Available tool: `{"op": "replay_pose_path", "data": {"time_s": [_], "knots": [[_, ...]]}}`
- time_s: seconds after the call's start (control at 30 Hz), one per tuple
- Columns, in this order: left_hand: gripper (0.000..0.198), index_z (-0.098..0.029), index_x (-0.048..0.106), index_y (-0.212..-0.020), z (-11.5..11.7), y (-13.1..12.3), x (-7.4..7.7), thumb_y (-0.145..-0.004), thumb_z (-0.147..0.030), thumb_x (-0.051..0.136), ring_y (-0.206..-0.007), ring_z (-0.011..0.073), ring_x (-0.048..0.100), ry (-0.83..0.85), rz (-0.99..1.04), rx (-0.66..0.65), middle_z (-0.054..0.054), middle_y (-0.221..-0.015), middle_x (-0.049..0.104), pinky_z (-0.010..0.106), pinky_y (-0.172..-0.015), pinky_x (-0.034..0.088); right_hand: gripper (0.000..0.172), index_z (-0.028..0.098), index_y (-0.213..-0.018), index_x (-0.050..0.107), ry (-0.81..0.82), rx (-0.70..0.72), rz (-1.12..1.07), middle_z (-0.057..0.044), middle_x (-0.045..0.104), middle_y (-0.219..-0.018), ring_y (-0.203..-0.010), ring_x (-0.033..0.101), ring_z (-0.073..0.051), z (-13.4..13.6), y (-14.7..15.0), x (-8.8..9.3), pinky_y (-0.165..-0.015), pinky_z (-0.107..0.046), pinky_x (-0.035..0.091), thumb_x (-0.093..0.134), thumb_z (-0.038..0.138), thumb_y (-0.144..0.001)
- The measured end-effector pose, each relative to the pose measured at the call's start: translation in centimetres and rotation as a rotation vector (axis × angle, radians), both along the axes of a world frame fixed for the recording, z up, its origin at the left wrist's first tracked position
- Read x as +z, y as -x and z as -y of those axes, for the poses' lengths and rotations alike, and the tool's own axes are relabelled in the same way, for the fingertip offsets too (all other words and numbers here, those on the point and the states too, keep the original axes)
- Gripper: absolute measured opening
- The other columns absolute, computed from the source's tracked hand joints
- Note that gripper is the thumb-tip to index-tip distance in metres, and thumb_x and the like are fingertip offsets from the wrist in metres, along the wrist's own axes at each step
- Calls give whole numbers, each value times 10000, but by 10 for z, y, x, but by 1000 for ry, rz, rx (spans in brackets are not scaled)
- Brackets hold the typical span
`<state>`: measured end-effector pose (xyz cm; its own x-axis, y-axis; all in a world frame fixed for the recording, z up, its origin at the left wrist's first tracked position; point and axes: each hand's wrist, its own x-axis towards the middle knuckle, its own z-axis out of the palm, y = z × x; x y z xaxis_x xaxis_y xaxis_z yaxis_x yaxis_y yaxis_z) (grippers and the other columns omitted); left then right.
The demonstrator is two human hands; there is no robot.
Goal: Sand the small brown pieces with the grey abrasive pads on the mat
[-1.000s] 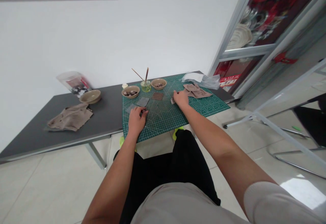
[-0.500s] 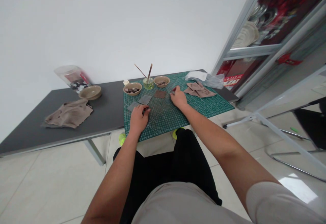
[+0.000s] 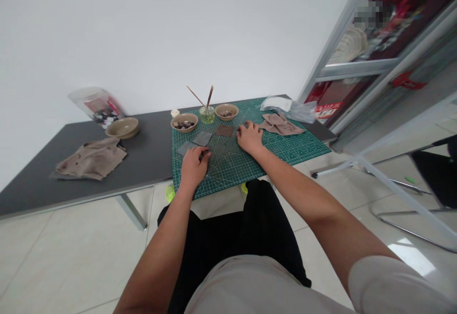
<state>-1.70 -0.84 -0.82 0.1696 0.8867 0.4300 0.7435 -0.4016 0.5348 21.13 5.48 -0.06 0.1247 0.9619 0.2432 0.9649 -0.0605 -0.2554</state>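
Note:
On the green cutting mat [image 3: 228, 166], my left hand [image 3: 193, 165] is low over the near left part, fingers curled and thumb close to them. A small dark spot shows at its fingertips, too small to make out. Just beyond it lie a grey flat square [image 3: 185, 148] and a second grey square [image 3: 202, 138]. My right hand [image 3: 249, 138] rests palm down with its fingers spread on the mat; what is under them is mostly hidden. A brown square piece [image 3: 224, 130] lies to its left, and a crumpled brown cloth [image 3: 282, 124] to its right.
Behind the squares stand a bowl of dark pieces [image 3: 184, 122], a glass jar with two brushes [image 3: 207, 114] and another bowl [image 3: 226, 111]. A plastic bag [image 3: 296, 110] lies back right. Leftward are a cloth [image 3: 91, 159], a bowl [image 3: 122, 127] and a clear tub [image 3: 96, 106].
My right hand has gone from a pinch to spread fingers flat on the mat, in nearly the same place. My left hand has barely moved. The view has shifted slightly.

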Motion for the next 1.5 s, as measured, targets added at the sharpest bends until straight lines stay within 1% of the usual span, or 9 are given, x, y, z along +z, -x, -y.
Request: {"op": "replay_pose_path", "data": {"time_s": [0.13, 0.33, 0.5, 0.63, 0.8, 0.97, 1.23, 1.33, 1.5], "knots": [[235, -187, 666, -1025, 0, 0, -1, -932, -322, 497, -948, 262, 584, -3, -13, -5, 91, -975, 681, 411, -876, 457, 372, 140, -1237, 593, 43, 63, 49, -202, 562, -1341, -1237, 477, -345, 6, 9, -1, -998, -507, 378, 378, 289, -972], [236, -190, 659, -1031, 1, 0, 0, -942, -312, 477, -981, 264, 581, 3, -17, -13, 87, -1013, 687, 408, -890, 453, 476, 134, -1403, 491, -65, 142, 31, -163, 392, -1545, -1439, 301, -316, 13, 33, -3, -1159, -556, 171, 384, 321, -978], [216, -204, 660, -1018, 2, 0, 2, -936, -302, 486, -977, 261, 588, 15, -17, -9, 82, -1007, 689, 404, -890, 452, 501, 168, -1430, 476, 42, 388, -16, -132, 444, -1520, -1428, 352, -277, 14, 47, -3, -1167, -504, 217, 399, 397, -992], [209, -210, 662, -1015, 2, -1, 3, -929, -299, 493, -973, 261, 587, 30, -23, -11, 79, -1004, 690, 408, -889, 456, 550, 129, -1433, 474, 78, 461, 3, -165, 419, -1530, -1420, 365, -303, 9, 52, -4, -1155, -475, 256, 413, 446, -988], [211, -212, 664, -1017, 3, 0, 3, -929, -305, 497, -979, 260, 585, 40, -19, -5, 79, -999, 686, 409, -895, 456, 536, 142, -1447, 448, 41, 422, 1, -158, 451, -1507, -1372, 407, -313, 1, 59, -3, -1127, -498, 293, 432, 412, -983], [214, -218, 662, -1031, 4, 1, 3, -931, -313, 500, -981, 257, 585, 57, 5, -4, 79, -1003, 679, 399, -883, 463, 432, 126, -1291, 592, 49, 258, -13, -193, 525, -1408, -1273, 465, -341, -10, 54, -1, -1031, -482, 389, 468, 387, -970], [218, -215, 672, -1041, 4, 1, 3, -913, -340, 547, -944, 247, 589, 52, 34, -8, 69, -974, 685, 389, -861, 465, 334, 135, -1026, 732, 93, 312, 57, -193, 710, -1032, -1043, 613, -318, -33, 36, 14, -910, -419, 448, 512, 375, -952], [217, -227, 680, -1052, 5, 1, 3, -901, -335, 568, -931, 237, 595, 53, 69, 1, 59, -964, 692, 373, -852, 470, 349, 154, -975, 734, 49, 309, 49, -186, 715, -1010, -977, 643, -310, -29, 31, 14, -864, -411, 456, 451, 357, -964], [204, -236, 692, -1028, 4, 1, 3, -896, -327, 567, -900, 222, 612, 70, 93, 12, 45, -938, 705, 357, -825, 473, 252, 172, -950, 695, -21, 266, 18, -157, 713, -1035, -971, 640, -282, -22, 22, 10, -844, -372, 455, 475, 291, -921]]}}
